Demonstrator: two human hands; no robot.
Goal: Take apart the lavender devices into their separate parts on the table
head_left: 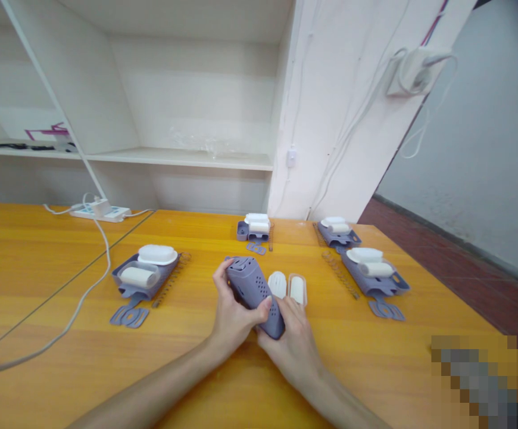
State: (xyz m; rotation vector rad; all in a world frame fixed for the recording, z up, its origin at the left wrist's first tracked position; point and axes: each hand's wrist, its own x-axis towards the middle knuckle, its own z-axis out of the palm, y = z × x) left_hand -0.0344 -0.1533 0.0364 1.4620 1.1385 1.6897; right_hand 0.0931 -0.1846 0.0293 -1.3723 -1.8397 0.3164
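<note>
Between my two hands a grey-purple plastic housing (252, 285) with rows of small holes is held tilted above the table. My left hand (234, 313) grips its left side, thumb across the front and fingers near the upper end. On the lower right, my right hand (295, 333) is closed around the same housing. Just behind it lie a white oval part (277, 284) and a clear-edged case with a white roll (297, 288), close to my right fingers. The far side of the housing is hidden.
Similar sets stand around: one at left (145, 274), one at the back (255, 227), two at right, the nearer (373, 271) beside a coil spring (340, 275). A white cable (102, 286) runs from a power strip (100, 210) over the wooden table (187, 381).
</note>
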